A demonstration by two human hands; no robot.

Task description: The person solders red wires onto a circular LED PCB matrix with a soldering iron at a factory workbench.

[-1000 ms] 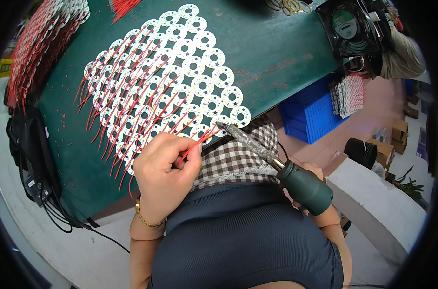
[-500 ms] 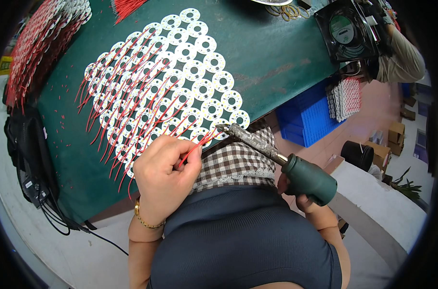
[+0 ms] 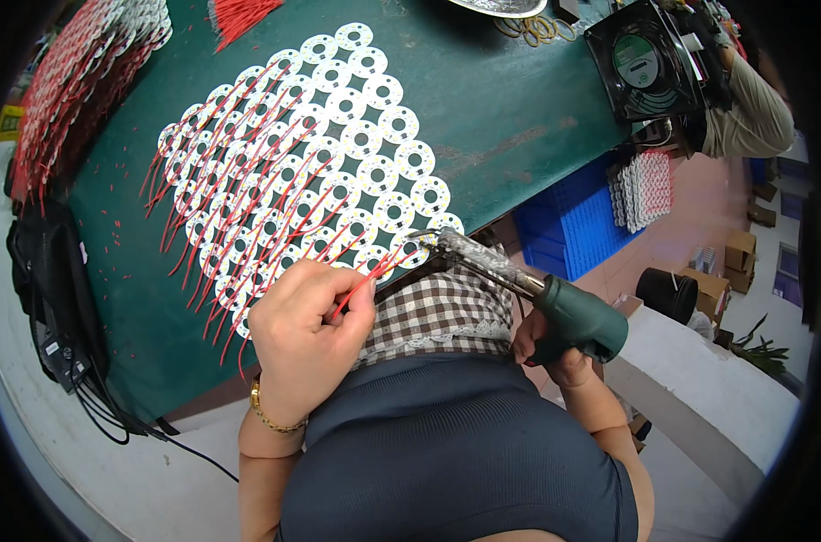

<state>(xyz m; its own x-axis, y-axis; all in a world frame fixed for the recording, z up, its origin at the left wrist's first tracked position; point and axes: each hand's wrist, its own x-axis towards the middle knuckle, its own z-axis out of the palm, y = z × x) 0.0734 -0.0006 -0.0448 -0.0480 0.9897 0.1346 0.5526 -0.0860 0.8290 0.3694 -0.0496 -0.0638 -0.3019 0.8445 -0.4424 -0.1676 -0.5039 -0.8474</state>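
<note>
My left hand (image 3: 307, 316) is closed, pinching several thin red wires (image 3: 367, 280) between thumb and forefinger at the near edge of a sheet of ring-shaped white circuit boards (image 3: 362, 139). The wires' far ends reach the nearest boards. My right hand (image 3: 550, 348) is wrapped round the grip of a dark green soldering gun (image 3: 584, 316); part of that hand is hidden behind it. The gun's worn metal barrel (image 3: 483, 256) points left, its tip over a board (image 3: 410, 251) at the sheet's near right corner. Whether the tip touches is too small to tell. Red wires trail from many boards on the left.
Stacked wired boards (image 3: 90, 90) stand at the table's far left, beside a black bag (image 3: 54, 280). A bundle of red wires (image 3: 239, 16) lies at the back. Far right are a black fan (image 3: 643, 63), a blue crate (image 3: 573, 221) and another person's sleeve (image 3: 752, 113).
The soldering gun has tilted in my right hand, so its grip and a thin rod below the barrel show more. My left hand keeps its pinch on the wires, barely moved.
</note>
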